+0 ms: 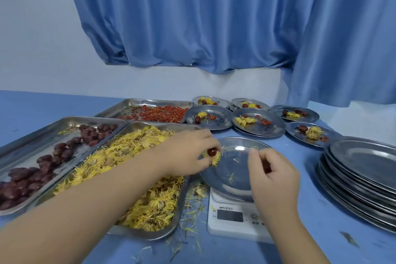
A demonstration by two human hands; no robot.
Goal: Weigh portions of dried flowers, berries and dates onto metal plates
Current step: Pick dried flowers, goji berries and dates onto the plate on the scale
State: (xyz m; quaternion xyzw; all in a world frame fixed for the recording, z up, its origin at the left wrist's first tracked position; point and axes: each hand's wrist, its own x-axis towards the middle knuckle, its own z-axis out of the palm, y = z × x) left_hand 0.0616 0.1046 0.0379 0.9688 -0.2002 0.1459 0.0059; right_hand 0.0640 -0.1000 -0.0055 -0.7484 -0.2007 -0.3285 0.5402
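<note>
Your left grip [190, 153], pinching a date [211, 152], hangs just over the plate's [233, 169] left rim; your right grip's [276, 178] hold is unclear.

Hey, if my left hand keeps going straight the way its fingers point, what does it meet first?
Likely the plate on the scale: the left hand, pinching a date, points right across its rim. Beyond, the right hand; depth unclear.

Bare left forearm stretched in from lower left, left grip [192, 152] palm down, fingertips pinching a date [211, 152], right forearm up from the bottom edge, right grip [272, 175] curled round a dark red piece [267, 168], thumb and forefinger raised, the two grips near each other, not touching
</note>
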